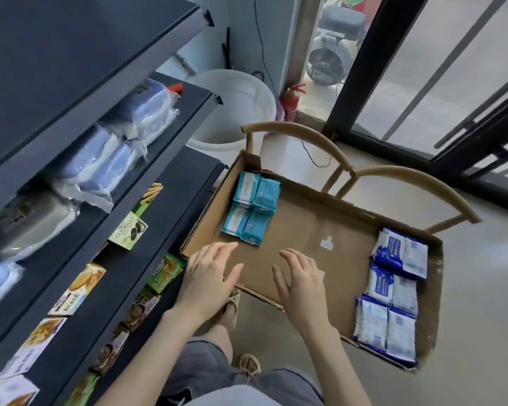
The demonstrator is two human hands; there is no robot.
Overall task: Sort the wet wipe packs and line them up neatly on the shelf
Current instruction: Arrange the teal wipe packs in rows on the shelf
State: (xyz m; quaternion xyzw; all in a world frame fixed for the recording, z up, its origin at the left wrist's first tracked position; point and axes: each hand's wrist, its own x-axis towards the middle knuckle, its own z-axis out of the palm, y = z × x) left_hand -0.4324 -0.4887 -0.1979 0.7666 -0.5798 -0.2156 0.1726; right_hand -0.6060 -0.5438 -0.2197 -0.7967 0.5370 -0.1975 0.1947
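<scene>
A shallow cardboard tray (302, 227) rests on a wooden chair. Several teal wet wipe packs (251, 208) are stacked in its far left corner. Several dark blue and white wet wipe packs (392, 297) lie along its right side. My left hand (213, 278) hovers over the tray's near left edge with fingers spread, holding nothing. My right hand (301, 281) hovers over the bare middle of the tray, fingers straight and empty. The dark shelf unit (79, 118) stands to the left.
The shelves hold wrapped blue-white bundles (121, 142) above and cookie boxes (128, 231) below. A curved wooden chair back (305, 139) rises behind the tray. A white bucket (235, 109), a red fire extinguisher (291, 101) and a glass sliding door (423, 83) stand beyond.
</scene>
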